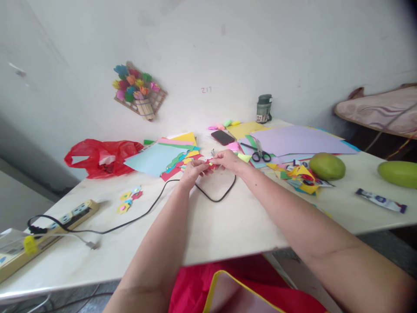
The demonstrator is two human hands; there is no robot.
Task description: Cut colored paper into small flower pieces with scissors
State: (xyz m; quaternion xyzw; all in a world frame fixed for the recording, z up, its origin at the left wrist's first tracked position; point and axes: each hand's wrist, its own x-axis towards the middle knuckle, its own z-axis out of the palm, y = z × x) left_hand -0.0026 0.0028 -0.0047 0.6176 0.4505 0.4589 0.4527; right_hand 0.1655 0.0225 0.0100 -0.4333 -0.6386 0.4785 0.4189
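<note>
My left hand (194, 171) and my right hand (230, 161) meet over the middle of the table, both with fingers pinched on a small red paper flower (212, 164). A yellow dot shows at its centre, and the fingers cover part of it. Just behind the fingertips is a small metallic tip (213, 152) of something I cannot make out. Left of my left hand lie colourful cut paper strips (177, 163) with scalloped edges. Several finished paper flowers (130, 198) in yellow, blue and red sit farther left. Scissors (260, 154) rest beyond my right wrist.
A black cord (153, 213) runs from the power strip (74, 217) to beneath my hands. Behind are a phone (223, 138), coloured sheets (302, 139) and a tumbler (263, 108). Paper scraps (301, 176), green fruit (327, 166) and a glue tube (381, 201) lie right; a red bag (104, 156) left.
</note>
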